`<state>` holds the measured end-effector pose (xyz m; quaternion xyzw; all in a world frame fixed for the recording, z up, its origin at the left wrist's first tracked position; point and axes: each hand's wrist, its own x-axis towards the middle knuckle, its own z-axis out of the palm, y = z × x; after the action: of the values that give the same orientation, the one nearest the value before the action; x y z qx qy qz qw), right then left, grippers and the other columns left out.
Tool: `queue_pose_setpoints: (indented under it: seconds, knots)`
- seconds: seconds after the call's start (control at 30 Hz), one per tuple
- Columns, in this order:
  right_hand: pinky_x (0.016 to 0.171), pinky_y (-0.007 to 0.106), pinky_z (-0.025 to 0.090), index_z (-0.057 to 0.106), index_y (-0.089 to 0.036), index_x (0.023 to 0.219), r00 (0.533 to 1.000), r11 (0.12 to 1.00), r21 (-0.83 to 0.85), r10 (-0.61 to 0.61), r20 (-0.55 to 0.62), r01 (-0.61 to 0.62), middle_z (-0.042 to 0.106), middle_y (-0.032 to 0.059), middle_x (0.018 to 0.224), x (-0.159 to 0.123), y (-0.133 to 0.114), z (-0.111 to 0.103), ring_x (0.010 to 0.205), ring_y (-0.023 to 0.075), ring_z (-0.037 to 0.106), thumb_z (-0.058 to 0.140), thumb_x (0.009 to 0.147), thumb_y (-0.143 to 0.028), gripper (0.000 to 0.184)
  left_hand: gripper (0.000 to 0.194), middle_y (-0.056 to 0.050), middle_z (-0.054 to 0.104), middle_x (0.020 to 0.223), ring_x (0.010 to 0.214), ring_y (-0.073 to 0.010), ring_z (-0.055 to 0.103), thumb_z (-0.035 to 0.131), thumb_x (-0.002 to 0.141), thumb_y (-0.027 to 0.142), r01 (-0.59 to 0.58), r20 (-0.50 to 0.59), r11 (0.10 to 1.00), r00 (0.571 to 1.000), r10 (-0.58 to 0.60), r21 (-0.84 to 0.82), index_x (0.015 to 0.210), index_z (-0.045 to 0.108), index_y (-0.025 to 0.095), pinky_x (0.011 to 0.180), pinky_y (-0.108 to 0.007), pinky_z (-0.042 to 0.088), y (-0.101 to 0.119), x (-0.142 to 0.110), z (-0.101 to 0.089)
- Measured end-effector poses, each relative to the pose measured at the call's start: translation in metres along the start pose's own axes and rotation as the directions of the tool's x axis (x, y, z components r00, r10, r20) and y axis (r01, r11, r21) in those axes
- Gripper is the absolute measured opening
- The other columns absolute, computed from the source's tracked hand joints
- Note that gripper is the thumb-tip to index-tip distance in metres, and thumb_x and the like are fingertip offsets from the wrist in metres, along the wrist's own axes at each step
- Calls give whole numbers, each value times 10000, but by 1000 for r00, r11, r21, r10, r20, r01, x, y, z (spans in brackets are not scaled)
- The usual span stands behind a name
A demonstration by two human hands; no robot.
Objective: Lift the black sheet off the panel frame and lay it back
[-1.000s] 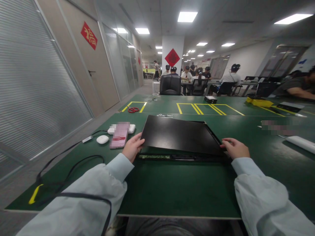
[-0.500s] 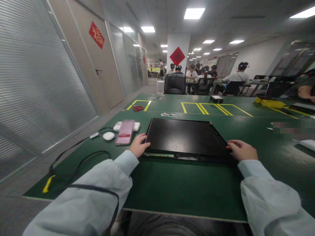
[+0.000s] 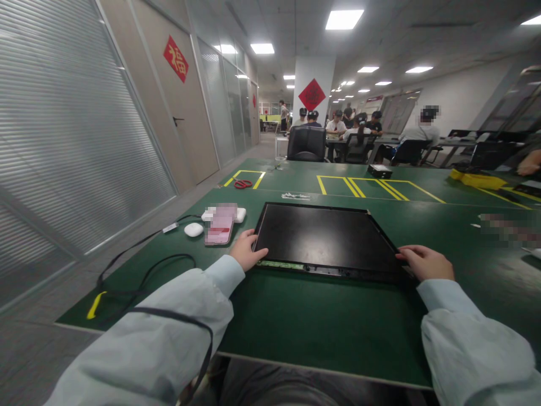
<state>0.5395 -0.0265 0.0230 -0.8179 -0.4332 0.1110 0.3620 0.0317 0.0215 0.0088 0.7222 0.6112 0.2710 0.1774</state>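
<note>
A black flat display panel [image 3: 323,237] lies face up in front of me, with a green circuit strip [image 3: 282,264] showing along its near edge. At its left side, my left hand [image 3: 247,252] grips the edge, thumb on top and fingers at the outer side. My right hand [image 3: 426,262] pinches the right edge near the front corner; its fingertips are partly hidden by the frame. The panel's underside is out of sight.
Left of the panel are a phone [image 3: 220,225], a white rounded case [image 3: 193,229] and a black cable [image 3: 160,265]. Red-handled scissors [image 3: 243,184] and small white pieces [image 3: 296,196] lie beyond. A black box [image 3: 380,171] and a yellow item [image 3: 477,179] sit on the green table [image 3: 329,327].
The whole view has shifted slightly, so the scene sits further right. Both hands stay on the panel's two sides, and the panel appears unmoved on the table.
</note>
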Motion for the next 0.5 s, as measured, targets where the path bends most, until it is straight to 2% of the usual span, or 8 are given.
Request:
queue_pose_setpoints:
  seconds: [0.1,0.27,0.5]
  knots:
    - [711,394,533,797,-278,802,999,1000,2,25,47,-25,817,51,853,5,4,-2,898,321,747,674,689,-422,221,528,-210,568,1540,1451,-414,551,765,771,472,-13,4,1000,1000,13,23,1175,778,132,1265,-511,403,-1,0,0]
    - [769,412,544,801,-277,815,999,1000,6,17,31,-17,814,49,841,5,6,0,916,323,749,674,698,-429,231,516,-212,575,1530,1450,-410,553,757,791,467,-29,3,999,1000,29,38,1184,771,133,1265,-510,402,-2,0,0]
    - [730,407,531,776,-274,730,998,1000,3,-18,-55,18,801,54,794,-5,-3,3,860,311,734,632,663,-415,212,471,-226,560,1561,1468,-396,545,727,838,386,-29,24,995,999,27,99,1228,754,123,1271,-510,387,1,0,0]
